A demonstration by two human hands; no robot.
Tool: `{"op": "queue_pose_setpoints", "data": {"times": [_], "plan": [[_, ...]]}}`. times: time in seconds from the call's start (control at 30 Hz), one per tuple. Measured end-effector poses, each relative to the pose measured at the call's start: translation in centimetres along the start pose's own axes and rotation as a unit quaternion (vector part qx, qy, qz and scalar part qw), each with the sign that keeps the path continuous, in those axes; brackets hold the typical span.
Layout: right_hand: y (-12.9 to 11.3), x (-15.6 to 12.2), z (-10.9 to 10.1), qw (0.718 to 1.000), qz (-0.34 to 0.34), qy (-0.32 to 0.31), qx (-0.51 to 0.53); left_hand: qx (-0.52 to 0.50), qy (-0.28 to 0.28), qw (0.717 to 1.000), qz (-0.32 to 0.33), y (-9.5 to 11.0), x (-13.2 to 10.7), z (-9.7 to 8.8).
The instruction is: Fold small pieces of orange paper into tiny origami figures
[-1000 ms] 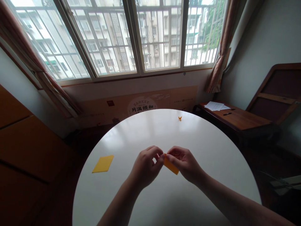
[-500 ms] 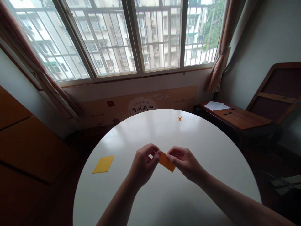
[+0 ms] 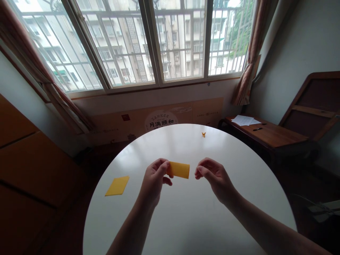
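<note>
Between the thumb and fingers of my left hand (image 3: 154,180) is a folded yellow sheet of paper (image 3: 180,170), a narrow rectangle pinched at its left end. It is held above the white table. Just right of the paper's free end, and apart from it, is my right hand (image 3: 214,177). Its fingers are curled in with the thumb against them, and nothing shows in them. Flat on the table to the left lies a yellow square of paper (image 3: 117,186), perhaps a stack. A tiny folded yellow paper figure (image 3: 203,134) stands near the far edge.
The round white table (image 3: 186,219) fills the middle of the view. Behind it are a printed cardboard panel (image 3: 186,111) and a barred window. On the right, a wooden bench (image 3: 284,136) carries white papers (image 3: 243,120) and a small dark item (image 3: 257,129).
My right hand has let go of the folded paper and moved right. My left hand has shifted slightly left, and the paper has turned from slanted to nearly level.
</note>
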State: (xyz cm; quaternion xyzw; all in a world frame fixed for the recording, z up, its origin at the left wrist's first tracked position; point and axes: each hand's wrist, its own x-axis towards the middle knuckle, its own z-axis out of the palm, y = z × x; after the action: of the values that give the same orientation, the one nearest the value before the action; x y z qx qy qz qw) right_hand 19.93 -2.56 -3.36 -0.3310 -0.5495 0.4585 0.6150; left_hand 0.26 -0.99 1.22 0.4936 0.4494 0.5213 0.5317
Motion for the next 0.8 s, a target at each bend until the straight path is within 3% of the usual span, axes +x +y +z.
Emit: {"op": "queue_pose_setpoints", "data": {"times": [0.17, 0.27, 0.37, 0.47, 0.6, 0.7, 0.8], "plan": [[0.2, -0.4, 0.2, 0.991, -0.106, -0.050, -0.067, -0.120, -0.066, 0.976, -0.171, -1.5, -0.3, 1.2], [-0.6, -0.5, 0.5, 0.978, -0.157, -0.093, -0.101, -0.124, -0.106, 0.961, -0.223, -2.0, -0.6, 1.9], [-1.3, -0.5, 0.7, 0.978, -0.162, -0.107, -0.079, -0.083, -0.162, 0.954, -0.237, -1.9, -0.9, 2.1], [-1.1, -0.5, 0.8, 0.988, -0.110, -0.091, -0.051, 0.052, -0.204, 0.959, -0.191, -1.7, -0.9, 1.8], [-0.5, -0.5, 0.8, 0.999, -0.009, -0.038, -0.004, 0.228, -0.135, 0.964, -0.013, -1.7, -0.8, 1.4], [-0.5, -0.5, 0.8, 0.997, 0.067, -0.029, 0.040, 0.222, -0.092, 0.969, 0.062, -1.4, -1.0, 1.5], [-0.7, -0.4, 0.9, 0.991, 0.114, -0.036, 0.057, 0.176, -0.086, 0.978, 0.070, -1.0, -1.3, 1.8]]}}
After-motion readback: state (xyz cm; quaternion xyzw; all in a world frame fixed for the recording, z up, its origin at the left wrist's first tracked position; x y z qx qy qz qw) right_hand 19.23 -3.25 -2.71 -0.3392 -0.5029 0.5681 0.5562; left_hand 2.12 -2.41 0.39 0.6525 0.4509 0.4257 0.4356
